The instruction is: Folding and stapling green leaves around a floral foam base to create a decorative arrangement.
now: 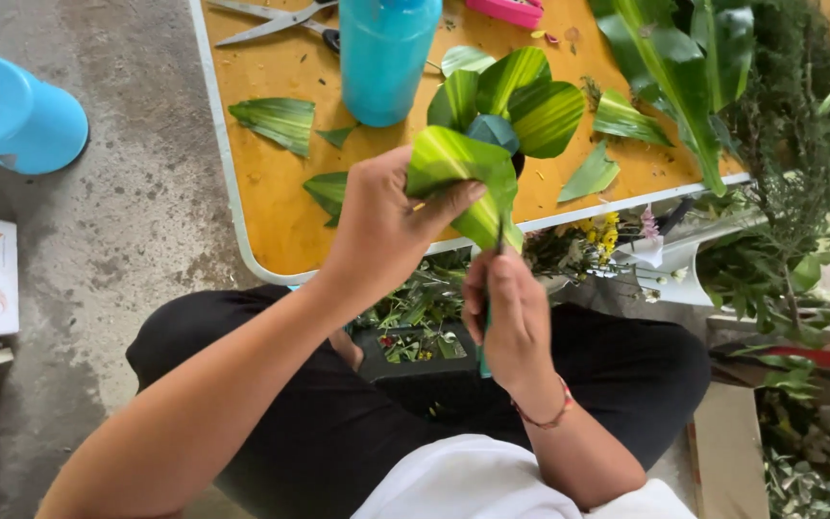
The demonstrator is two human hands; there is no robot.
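Note:
My left hand [386,226] pinches a folded, striped green leaf [458,178] against a cluster of folded leaves [511,101] set around a dark green foam ball [494,132]. Below it, my right hand [509,312] is closed around a thin green-handled tool [485,332] whose tip points up at the folded leaf's lower edge. Both hands work just over the near edge of a low orange table [271,221].
On the table lie cut leaf pieces [276,120], scissors [276,21], a blue bottle [386,58] and a pink object [506,10]. Leafy stems [780,125] crowd the right. A blue stool [12,111] lies left on the concrete floor. A dark tray of trimmings [420,341] sits in my lap.

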